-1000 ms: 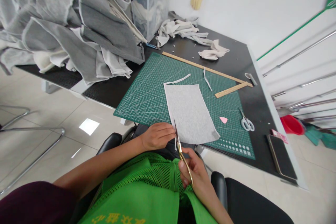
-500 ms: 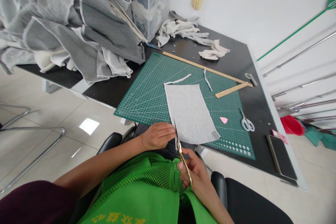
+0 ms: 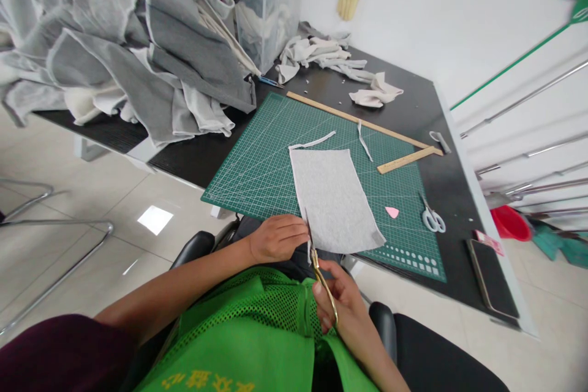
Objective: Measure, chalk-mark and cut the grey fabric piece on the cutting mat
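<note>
Down at the lower middle of the frame, the right hand [image 3: 344, 303] is closed round the handles of gold scissors [image 3: 316, 259], and the left hand [image 3: 277, 239] has its fingertips pressed together, seemingly on the left edge of the grey cloth [image 3: 331, 196]. I can't tell how wide the blades stand. Those fingers sit right beside the steel, so I'd worry about a nick if they crept inward or the blades swung left. The cloth lies flat on the green mat [image 3: 248, 174] at centre, its near end reaching past the mat's front edge; with little under it there, it could sag or pucker and the cut wander into the body. Farther out, one strip [image 3: 365, 142] lies near a ruler [image 3: 404, 161], while white scissors [image 3: 433, 219] rest at right and a grey pile [image 3: 188, 43] fills the upper left.
</note>
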Motion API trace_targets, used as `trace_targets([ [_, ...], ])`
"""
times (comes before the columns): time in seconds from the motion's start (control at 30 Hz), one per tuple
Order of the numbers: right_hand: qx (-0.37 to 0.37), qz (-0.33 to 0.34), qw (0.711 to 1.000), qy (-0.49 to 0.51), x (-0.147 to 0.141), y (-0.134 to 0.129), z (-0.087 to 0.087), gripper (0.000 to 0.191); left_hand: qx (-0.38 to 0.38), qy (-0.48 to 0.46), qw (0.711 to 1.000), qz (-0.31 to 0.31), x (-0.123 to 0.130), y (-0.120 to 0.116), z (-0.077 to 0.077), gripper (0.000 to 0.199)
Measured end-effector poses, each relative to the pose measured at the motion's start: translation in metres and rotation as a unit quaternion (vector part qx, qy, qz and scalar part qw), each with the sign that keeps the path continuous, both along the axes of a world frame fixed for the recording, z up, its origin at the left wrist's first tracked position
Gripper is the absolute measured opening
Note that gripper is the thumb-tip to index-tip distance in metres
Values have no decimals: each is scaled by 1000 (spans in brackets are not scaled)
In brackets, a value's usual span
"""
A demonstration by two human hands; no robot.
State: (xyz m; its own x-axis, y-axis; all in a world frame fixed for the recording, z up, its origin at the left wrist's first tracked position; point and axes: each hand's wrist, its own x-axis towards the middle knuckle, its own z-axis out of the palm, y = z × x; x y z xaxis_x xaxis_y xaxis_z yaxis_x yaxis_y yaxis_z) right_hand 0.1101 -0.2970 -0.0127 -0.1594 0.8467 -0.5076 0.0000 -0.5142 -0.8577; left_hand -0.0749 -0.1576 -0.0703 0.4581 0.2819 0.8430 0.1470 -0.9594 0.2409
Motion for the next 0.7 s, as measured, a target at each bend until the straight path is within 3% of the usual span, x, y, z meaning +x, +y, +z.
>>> trace_targets([
  [0.7, 27, -8, 1000, 4, -5, 18, 3, 50, 8, -2, 1000, -2, -1, 1, -1, 22],
])
